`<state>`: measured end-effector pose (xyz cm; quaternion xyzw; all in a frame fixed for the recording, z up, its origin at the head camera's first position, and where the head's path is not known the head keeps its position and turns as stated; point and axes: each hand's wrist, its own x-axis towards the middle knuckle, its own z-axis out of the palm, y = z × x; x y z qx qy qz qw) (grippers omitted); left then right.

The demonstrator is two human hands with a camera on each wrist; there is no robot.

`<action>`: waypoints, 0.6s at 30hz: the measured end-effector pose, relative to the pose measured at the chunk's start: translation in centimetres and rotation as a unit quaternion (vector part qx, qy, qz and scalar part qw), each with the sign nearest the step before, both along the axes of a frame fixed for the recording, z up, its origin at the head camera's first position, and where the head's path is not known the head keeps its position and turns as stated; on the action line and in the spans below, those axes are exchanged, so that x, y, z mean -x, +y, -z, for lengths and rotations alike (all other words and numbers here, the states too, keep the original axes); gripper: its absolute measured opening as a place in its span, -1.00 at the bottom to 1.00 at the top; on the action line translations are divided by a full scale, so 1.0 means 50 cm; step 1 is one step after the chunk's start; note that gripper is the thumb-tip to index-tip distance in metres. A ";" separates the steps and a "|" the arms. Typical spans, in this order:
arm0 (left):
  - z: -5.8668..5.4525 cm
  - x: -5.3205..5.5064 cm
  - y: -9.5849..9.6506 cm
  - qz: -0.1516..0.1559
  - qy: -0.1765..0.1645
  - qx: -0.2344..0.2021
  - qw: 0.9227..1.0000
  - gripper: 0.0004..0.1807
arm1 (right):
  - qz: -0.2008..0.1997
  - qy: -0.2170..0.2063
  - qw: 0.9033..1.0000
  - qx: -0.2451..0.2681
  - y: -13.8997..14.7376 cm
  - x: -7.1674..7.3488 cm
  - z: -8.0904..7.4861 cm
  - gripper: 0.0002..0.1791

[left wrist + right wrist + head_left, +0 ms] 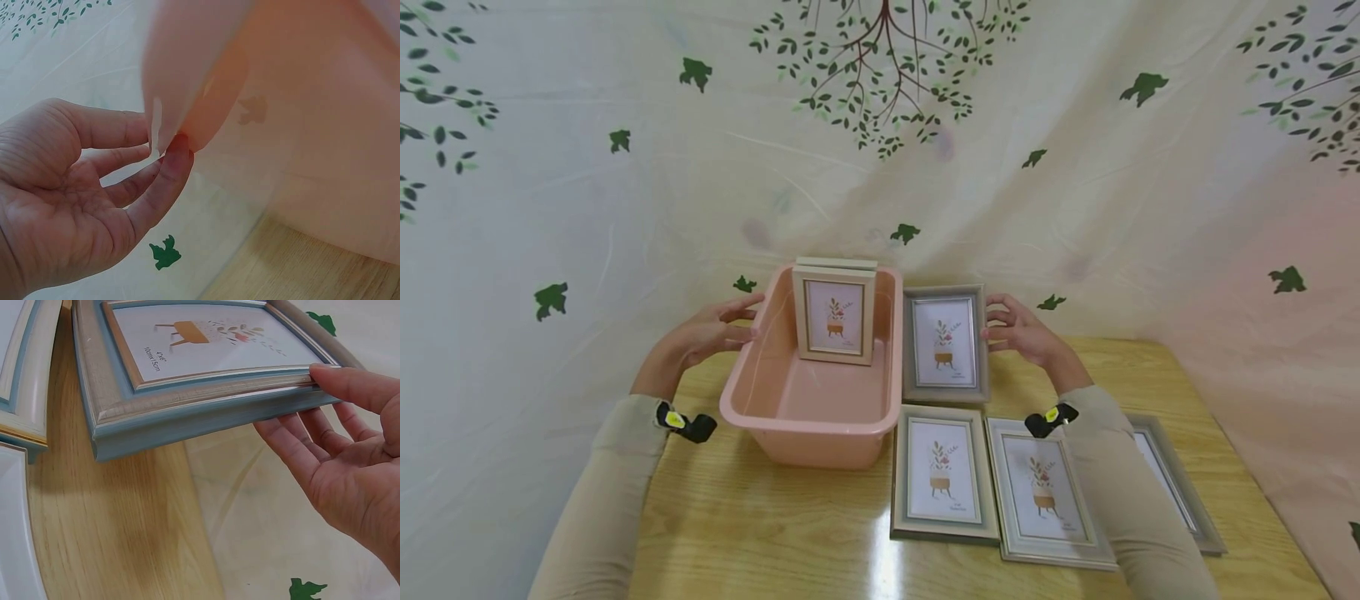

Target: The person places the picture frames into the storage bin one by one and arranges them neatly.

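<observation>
My left hand (709,335) holds the left rim of a pink plastic basin (756,417); in the left wrist view its fingertips (178,147) meet at the rim's edge. Inside the basin, towards its far end, a cream picture frame (801,321) stands upright, with the pale top edge of another frame (837,263) behind it. Right of the basin, my right hand (1021,333) pinches the right edge of a grey-brown picture frame (912,350). The right wrist view has the thumb on that frame's face and the other fingers beneath, with its blue side tilted up off the table.
Nearer on the wooden table (760,533) lie a grey-green picture frame (901,483) and a whitish picture frame (1015,550). Another grey frame (1206,525) is partly hidden under my right forearm. A leaf-printed curtain (820,183) hangs behind and along the sides.
</observation>
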<state>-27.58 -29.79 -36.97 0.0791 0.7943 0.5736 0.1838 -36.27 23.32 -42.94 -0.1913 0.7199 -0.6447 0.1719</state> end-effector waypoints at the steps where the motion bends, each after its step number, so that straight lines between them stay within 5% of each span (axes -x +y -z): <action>1: 0.001 0.000 0.000 0.000 0.000 0.000 1.000 -0.12 | 0.000 0.004 1.000 -0.002 0.003 -0.001 -0.002 -0.47; 18: 0.007 0.004 0.000 0.000 0.002 -0.002 1.000 -0.12 | 0.017 0.046 0.998 0.040 0.074 -0.006 -0.061 -0.50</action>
